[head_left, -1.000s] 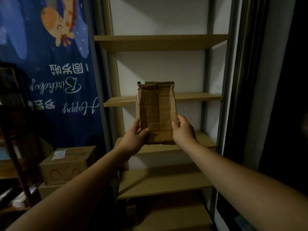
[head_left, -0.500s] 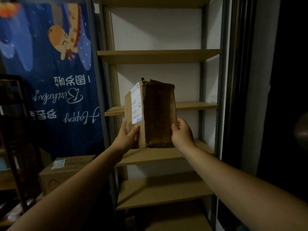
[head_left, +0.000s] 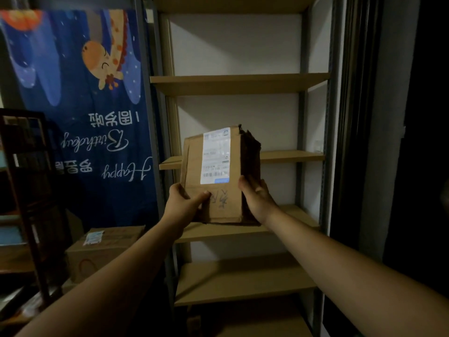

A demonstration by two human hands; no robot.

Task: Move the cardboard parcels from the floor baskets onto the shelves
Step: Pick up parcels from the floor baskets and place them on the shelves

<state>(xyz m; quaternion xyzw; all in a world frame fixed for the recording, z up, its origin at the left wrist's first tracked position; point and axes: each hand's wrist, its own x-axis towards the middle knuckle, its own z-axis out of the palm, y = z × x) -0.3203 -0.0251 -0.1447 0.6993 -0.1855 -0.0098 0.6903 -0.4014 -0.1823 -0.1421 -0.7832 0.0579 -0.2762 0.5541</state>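
From my end, the shelving unit (head_left: pixel 313 81) fills most of the view, and every board I can see on it is bare. I judge the job is barely begun on this rack: no parcel is shelved yet. The floor baskets are out of view, so I cannot count what is left. Low on the left, below the blue birthday banner (head_left: pixel 80 132), sits another cardboard box (head_left: pixel 109 251), well apart from the rack and not shelved.

The parcel (head_left: pixel 192 164) I am carrying is up in front of the middle of the rack, its bottom edge level with the shelf board (head_left: pixel 294 215) behind it. In this dim light I cannot tell whether it rests on that board or hangs just above it.

It stands on end, long axis vertical, broad face towards me and turned slightly left, the ragged end uppermost.

My left hand (head_left: pixel 183 205) grips the lower left corner, thumb curled over the front face. My right hand (head_left: pixel 256 198) clasps the lower right side, fingers wrapped round the dark edge.

The white shipping label (head_left: pixel 215 155) runs lengthwise up the front.
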